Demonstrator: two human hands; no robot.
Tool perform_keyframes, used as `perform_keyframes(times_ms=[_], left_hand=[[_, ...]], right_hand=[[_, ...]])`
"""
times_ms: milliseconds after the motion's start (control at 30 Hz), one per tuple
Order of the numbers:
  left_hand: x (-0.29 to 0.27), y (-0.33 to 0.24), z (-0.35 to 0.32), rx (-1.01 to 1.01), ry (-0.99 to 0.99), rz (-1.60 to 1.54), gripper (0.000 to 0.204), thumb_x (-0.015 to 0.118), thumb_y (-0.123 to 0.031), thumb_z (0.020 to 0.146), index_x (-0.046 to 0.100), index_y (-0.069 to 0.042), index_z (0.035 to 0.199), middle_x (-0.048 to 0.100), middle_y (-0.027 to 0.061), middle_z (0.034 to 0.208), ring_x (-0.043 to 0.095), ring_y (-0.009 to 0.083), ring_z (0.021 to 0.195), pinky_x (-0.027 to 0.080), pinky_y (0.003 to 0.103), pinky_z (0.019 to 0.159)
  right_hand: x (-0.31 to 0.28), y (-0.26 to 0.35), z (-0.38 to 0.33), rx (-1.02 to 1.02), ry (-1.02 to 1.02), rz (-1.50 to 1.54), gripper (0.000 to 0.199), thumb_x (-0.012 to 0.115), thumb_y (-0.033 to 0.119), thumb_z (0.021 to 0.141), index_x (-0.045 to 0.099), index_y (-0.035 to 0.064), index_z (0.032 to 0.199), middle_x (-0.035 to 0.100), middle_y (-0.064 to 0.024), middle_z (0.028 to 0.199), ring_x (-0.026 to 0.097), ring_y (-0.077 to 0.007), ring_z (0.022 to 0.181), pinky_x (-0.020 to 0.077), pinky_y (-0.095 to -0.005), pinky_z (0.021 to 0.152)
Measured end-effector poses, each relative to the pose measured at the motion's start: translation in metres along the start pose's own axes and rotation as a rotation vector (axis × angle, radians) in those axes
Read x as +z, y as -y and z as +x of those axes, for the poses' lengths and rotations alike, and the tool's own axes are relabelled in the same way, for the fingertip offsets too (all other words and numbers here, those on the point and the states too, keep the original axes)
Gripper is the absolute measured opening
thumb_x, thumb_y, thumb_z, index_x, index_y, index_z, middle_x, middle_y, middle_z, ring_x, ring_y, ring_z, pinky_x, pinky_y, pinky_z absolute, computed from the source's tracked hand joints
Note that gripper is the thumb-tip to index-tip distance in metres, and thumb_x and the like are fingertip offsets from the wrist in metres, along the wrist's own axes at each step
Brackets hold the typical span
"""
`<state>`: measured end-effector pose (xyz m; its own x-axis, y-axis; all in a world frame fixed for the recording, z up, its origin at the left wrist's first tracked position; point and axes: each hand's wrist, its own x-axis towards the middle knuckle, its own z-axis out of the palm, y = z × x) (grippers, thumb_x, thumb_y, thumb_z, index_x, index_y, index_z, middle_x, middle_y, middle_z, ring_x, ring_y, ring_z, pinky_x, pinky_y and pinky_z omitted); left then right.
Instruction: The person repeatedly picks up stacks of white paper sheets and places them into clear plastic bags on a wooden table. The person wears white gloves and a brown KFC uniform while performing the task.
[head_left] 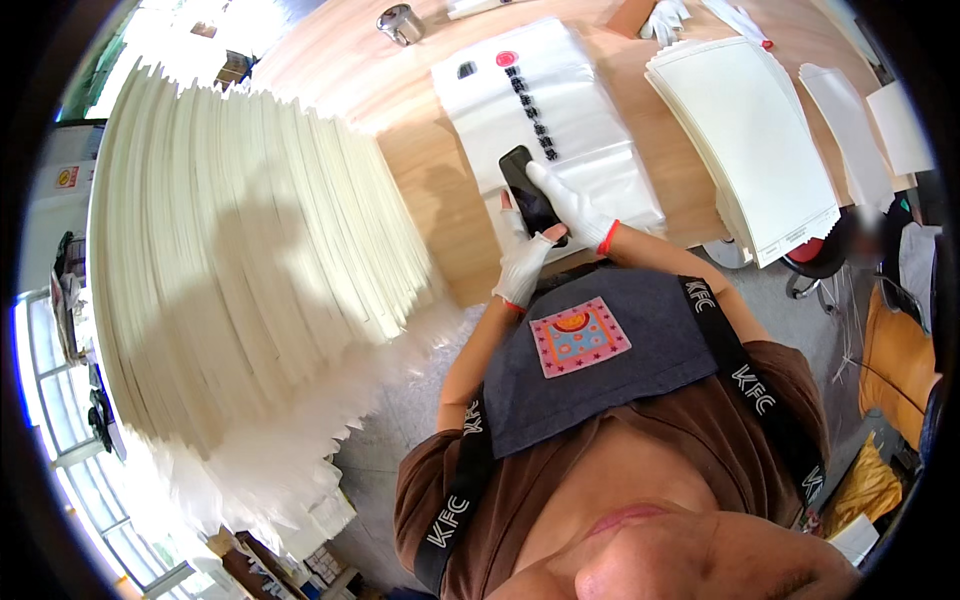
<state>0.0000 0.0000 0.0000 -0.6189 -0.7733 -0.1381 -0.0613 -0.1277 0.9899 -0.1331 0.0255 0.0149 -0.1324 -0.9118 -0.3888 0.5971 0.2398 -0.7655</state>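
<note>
A black smartphone is held between my two gloved hands, just above a stack of clear plastic bags on the table. My left hand, in a white glove that leaves fingertips bare, grips its lower left end, with the thumb on the front edge. My right hand, in a white glove with a red cuff, is closed along the phone's right side. One of its digits reaches over the edge; its other fingers are partly hidden. The phone's screen looks dark.
A tall pile of cream paper sheets rises at the left. Stacked white sheets lie at the right of the wooden table. At the back are a metal cup and white gloves. An orange-brown chair stands at right.
</note>
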Motion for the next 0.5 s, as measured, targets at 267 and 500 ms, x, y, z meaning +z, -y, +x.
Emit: perform_keyframes(times_ms=[267,500], left_hand=[[-0.075,0.003,0.027,-0.076,-0.491,0.12,0.098,0.071,-0.017,0.071,0.008,-0.004,0.144,0.03,0.0216,0.139,0.043,0.0284,0.12,0.036,0.037,0.1],[-0.085,-0.009,0.04,-0.163,-0.645,1.049,0.085,0.069,-0.018,0.068,0.024,-0.003,0.138,0.031,0.0243,0.14,0.035,0.0392,0.126,0.03,0.043,0.105]], right_hand=[[-0.015,0.014,-0.054,-0.416,-0.035,-0.607,0.051,0.046,0.029,0.096,0.036,0.0028,0.139,0.044,-0.014,0.137,0.041,-0.0209,0.127,0.0295,-0.0316,0.107],[-0.047,-0.008,-0.11,-0.224,-0.01,-0.364,0.042,0.046,0.025,0.096,0.048,-0.0011,0.129,0.055,-0.0113,0.125,0.049,-0.018,0.119,0.0331,-0.0302,0.104]])
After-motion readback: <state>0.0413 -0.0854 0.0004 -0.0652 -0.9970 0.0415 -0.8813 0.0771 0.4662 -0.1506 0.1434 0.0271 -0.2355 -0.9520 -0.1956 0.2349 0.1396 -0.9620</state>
